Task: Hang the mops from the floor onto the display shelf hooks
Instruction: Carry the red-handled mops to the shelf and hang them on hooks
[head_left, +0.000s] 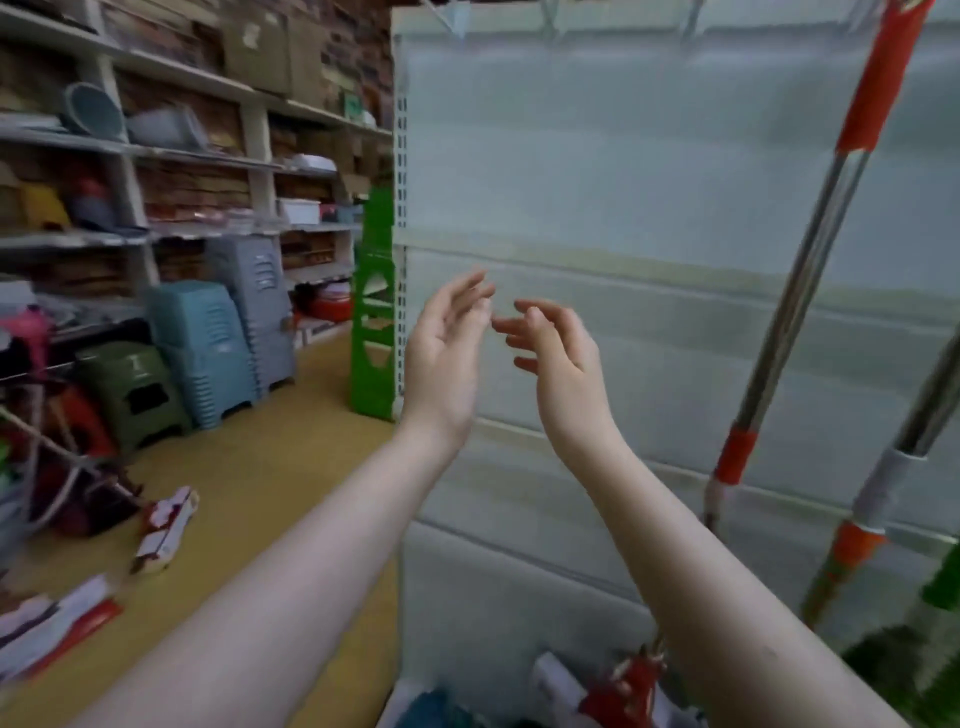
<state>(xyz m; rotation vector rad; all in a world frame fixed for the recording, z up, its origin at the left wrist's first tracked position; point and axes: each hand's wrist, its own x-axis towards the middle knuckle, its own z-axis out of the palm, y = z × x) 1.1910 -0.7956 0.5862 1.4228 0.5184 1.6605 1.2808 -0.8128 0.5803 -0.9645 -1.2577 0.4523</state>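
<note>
Both hands are up empty with fingers loose, left hand (447, 358) and right hand (561, 364) nearly touching in front of the display shelf (623, 182), I'd guess between mops: a red-handled mop (810, 291) stands along it to their right, while what looks like a mop head (166, 525) lies on the floor (260, 467) down left.

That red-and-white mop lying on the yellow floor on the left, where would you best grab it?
Probably its thin pole, not the flat mop head: the pole looks slim enough to wrap fingers round and seems clear on top. Reach down from above with the left hand, which is open, empty and nearer.
</note>
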